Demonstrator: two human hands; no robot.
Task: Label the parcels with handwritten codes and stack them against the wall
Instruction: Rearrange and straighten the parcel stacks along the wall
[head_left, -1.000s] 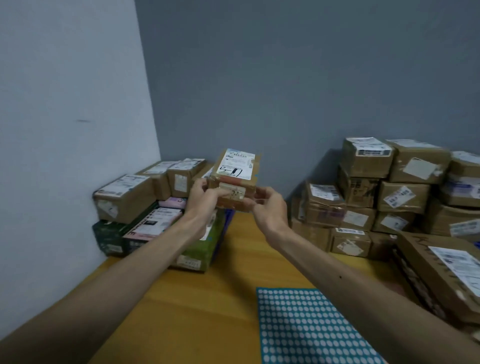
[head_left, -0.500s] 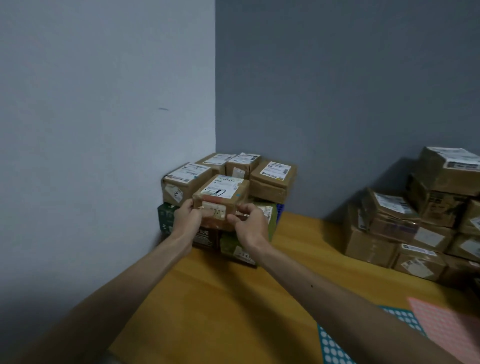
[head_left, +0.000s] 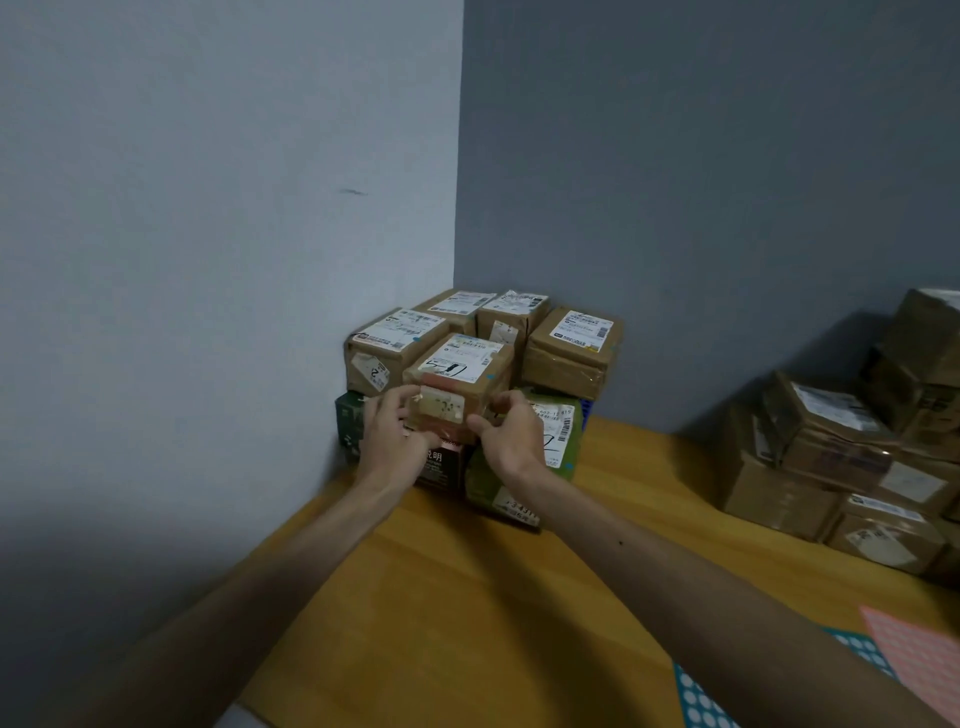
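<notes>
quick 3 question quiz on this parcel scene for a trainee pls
1. True or false: the left hand and the right hand both grip the small brown parcel.
2. Where is that parcel? A: at the corner stack where the two walls meet. B: on the floor. C: on a shelf.
3. Fill in the colour: the wrapped parcel just below the right hand is ____.
Key: 1 true; 2 A; 3 green.
</notes>
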